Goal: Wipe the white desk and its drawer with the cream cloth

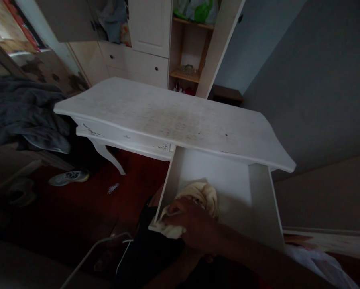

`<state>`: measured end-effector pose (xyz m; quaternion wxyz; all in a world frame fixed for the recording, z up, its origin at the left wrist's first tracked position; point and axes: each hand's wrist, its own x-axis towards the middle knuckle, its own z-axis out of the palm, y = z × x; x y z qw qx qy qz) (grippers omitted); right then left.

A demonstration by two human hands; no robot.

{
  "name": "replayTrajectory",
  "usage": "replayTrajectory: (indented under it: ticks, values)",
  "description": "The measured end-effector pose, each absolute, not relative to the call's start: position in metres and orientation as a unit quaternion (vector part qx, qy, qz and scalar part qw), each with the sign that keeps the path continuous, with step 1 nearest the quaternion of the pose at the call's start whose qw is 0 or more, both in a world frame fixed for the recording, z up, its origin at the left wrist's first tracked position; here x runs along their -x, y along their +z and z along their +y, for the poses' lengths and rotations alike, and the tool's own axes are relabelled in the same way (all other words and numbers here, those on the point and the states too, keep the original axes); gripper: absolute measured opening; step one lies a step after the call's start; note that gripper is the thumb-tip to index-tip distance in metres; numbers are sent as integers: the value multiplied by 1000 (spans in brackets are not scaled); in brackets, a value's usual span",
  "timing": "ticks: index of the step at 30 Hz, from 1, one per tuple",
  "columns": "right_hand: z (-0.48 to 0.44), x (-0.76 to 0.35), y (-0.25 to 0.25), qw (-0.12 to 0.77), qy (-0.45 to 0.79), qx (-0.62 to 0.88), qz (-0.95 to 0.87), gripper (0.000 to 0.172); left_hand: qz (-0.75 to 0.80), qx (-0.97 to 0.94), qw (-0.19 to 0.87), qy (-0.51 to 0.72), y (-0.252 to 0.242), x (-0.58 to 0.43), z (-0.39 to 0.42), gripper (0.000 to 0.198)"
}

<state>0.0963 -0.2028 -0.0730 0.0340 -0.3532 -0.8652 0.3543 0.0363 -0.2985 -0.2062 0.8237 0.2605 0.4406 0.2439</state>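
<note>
A cream cloth lies bunched in the front left corner of the pulled-out white drawer, part of it draped over the drawer's edge. My right hand is closed on this cloth, pressing it at the corner. Below my right forearm, my left hand is by the drawer's front; its fingers are mostly hidden in shadow. The drawer belongs to a white desk with smudges and dark marks on its top.
Behind the desk stands a white wardrobe with open doors, bags and clothes inside. Dark grey fabric is heaped at left. A shoe lies on the red-brown floor. A translucent plastic bag sits at lower right, near the grey wall.
</note>
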Motion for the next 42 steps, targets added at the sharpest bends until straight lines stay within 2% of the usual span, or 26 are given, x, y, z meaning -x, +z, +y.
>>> replayTrajectory:
  ticks: [4, 9, 11, 14, 18, 22, 25, 31, 39, 42]
  values:
    - [-191, -122, -67, -2, 335, 370, -866, 53, 440, -260, 821, 255, -213, -42, -298, 36]
    - [-188, -162, -69, -36, 217, 462, -859, 56, 433, -237, 821, 285, -223, -51, -297, 57]
    - [-192, -180, -75, -52, 154, 504, -848, 60, 429, -219, 825, 296, -225, -53, -297, 60]
    - [-205, -206, -86, -64, 85, 552, -827, 76, 438, -211, 824, 291, -226, -55, -296, 60]
    - [-220, -231, -98, -87, 123, 558, -816, 89, 440, -203, 825, 292, -230, -57, -296, 63]
    - [-218, -243, -108, -73, 158, 607, -775, 99, 443, -196, 825, 291, -229, -57, -295, 66]
    - [-209, -247, -115, -44, 162, 638, -751, 95, 445, -208, 822, 288, -219, -54, -293, 63]
    - [-193, -246, -126, 31, 155, 622, -767, 68, 440, -280, 797, 307, -197, -46, -290, 59]
    - [-131, -205, -122, 155, 116, 644, -740, 67, 439, -296, 793, 303, -203, -50, -291, 67]
    - [-105, -167, -112, 165, 84, 668, -721, 63, 431, -313, 791, 300, -206, -49, -292, 67]
